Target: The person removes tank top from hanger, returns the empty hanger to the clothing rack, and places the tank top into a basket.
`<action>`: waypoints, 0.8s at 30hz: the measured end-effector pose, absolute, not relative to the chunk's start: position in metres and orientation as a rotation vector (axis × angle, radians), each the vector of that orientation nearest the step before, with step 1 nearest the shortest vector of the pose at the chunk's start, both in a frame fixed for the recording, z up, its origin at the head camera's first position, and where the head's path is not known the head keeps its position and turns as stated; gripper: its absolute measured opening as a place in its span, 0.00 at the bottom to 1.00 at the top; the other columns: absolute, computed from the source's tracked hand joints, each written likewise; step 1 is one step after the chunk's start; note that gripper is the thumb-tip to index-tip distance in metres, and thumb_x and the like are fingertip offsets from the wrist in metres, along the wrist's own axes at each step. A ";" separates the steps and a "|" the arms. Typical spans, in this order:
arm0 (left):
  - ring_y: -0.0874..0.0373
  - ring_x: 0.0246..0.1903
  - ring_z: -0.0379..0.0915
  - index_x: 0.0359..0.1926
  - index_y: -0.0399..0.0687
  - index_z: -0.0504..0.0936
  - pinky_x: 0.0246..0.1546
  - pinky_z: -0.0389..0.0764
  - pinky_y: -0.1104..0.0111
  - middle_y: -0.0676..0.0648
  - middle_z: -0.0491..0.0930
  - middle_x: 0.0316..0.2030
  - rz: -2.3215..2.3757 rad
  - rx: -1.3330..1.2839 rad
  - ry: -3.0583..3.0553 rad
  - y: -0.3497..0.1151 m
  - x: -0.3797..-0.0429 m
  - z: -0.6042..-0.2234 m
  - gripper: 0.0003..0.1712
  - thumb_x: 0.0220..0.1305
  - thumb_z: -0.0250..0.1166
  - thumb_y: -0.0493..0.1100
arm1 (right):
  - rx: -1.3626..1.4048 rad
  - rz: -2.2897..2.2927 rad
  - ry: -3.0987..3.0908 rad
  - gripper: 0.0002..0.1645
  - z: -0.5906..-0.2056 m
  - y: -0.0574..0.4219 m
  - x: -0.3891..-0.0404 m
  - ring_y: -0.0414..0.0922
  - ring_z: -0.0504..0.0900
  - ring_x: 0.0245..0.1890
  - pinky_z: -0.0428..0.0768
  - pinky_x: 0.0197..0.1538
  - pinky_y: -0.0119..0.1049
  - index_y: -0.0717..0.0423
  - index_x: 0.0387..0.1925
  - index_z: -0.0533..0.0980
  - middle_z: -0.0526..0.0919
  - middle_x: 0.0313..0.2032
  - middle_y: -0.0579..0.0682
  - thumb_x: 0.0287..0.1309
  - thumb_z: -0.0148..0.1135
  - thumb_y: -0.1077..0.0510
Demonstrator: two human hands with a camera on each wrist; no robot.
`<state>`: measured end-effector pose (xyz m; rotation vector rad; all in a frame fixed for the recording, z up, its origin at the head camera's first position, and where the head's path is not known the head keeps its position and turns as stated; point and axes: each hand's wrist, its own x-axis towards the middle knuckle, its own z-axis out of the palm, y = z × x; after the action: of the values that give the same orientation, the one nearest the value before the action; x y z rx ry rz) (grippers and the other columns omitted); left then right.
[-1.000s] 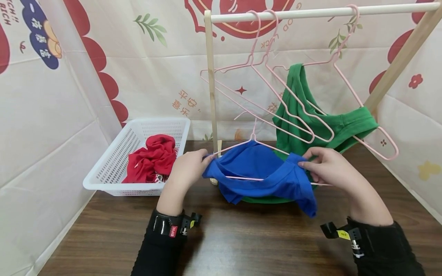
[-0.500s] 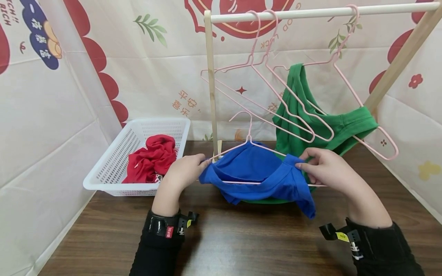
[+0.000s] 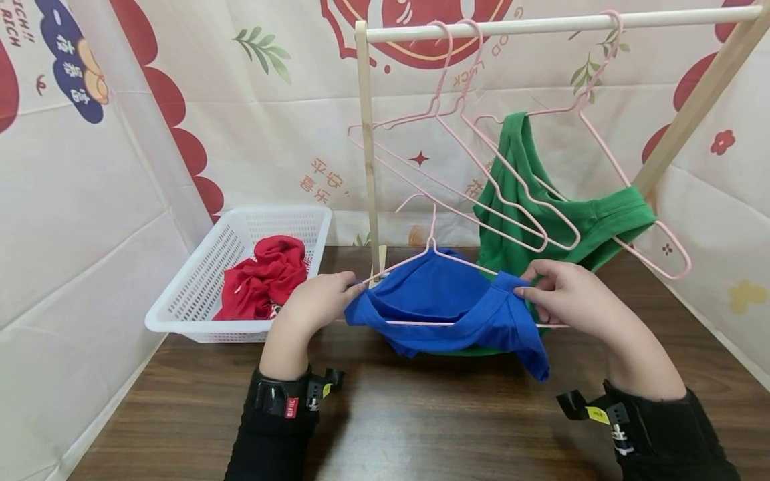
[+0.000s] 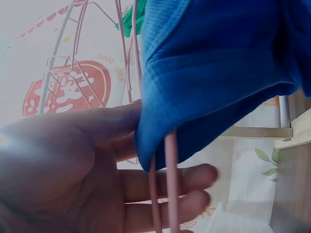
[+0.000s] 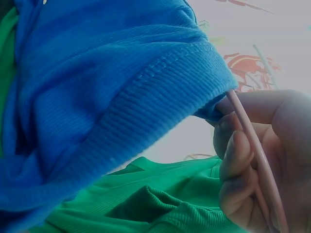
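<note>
A blue tank top [image 3: 421, 287] sits on a pink hanger [image 3: 432, 227] low in front of the rack, its hook free of the rail. My left hand [image 3: 315, 304] pinches the top's left shoulder strap at the hanger's end. In the left wrist view the hanger wire [image 4: 172, 184] sticks out below the blue fabric [image 4: 209, 87], past my other fingers [image 4: 189, 177]. On the other side, my right hand [image 3: 568, 290] pinches the right strap. The right wrist view has the hanger end [image 5: 260, 155] emerging from the ribbed blue edge [image 5: 160, 82] across my curled fingers.
Two bare pink hangers [image 3: 442, 100] hang from the white rail [image 3: 541, 25]. A green tank top [image 3: 511, 174] hangs on another hanger at right, behind the blue one. A white basket [image 3: 186, 294] with red clothing [image 3: 271, 274] stands at left on the wooden table [image 3: 409, 414].
Both hands have drawn the blue tank top and its hanger slightly left and toward me. The hanger's hook shows higher than a second ago. The rack and basket stay put.
</note>
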<state>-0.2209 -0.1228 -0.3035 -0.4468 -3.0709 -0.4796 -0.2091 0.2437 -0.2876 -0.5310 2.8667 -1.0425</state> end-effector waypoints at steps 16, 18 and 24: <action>0.58 0.26 0.69 0.40 0.51 0.72 0.27 0.74 0.63 0.51 0.74 0.26 -0.616 -0.441 -3.083 -0.128 -0.212 -0.294 0.16 0.63 0.50 0.57 | -0.657 -1.069 3.001 0.10 -0.280 0.246 -0.199 0.46 0.70 0.15 0.70 0.18 0.38 0.45 0.32 0.72 0.72 0.14 0.48 0.57 0.56 0.45; 0.58 0.27 0.69 0.41 0.52 0.71 0.27 0.74 0.63 0.52 0.75 0.27 -0.633 -0.454 -3.069 -0.129 -0.212 -0.294 0.16 0.64 0.49 0.57 | -0.672 -1.071 3.041 0.08 -0.279 0.247 -0.198 0.45 0.70 0.15 0.69 0.18 0.37 0.44 0.32 0.72 0.72 0.14 0.47 0.57 0.57 0.46; 0.60 0.27 0.71 0.40 0.57 0.70 0.27 0.76 0.63 0.53 0.76 0.28 -0.732 -0.499 -3.018 -0.132 -0.214 -0.294 0.17 0.60 0.52 0.62 | -0.732 -1.100 3.165 0.03 -0.275 0.249 -0.194 0.42 0.72 0.18 0.71 0.20 0.36 0.42 0.31 0.73 0.75 0.16 0.43 0.55 0.60 0.51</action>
<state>-0.2142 -0.1318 -0.2942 -0.4993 -3.0185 -0.7320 -0.1936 0.2493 -0.2751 -0.7323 3.1655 -1.0995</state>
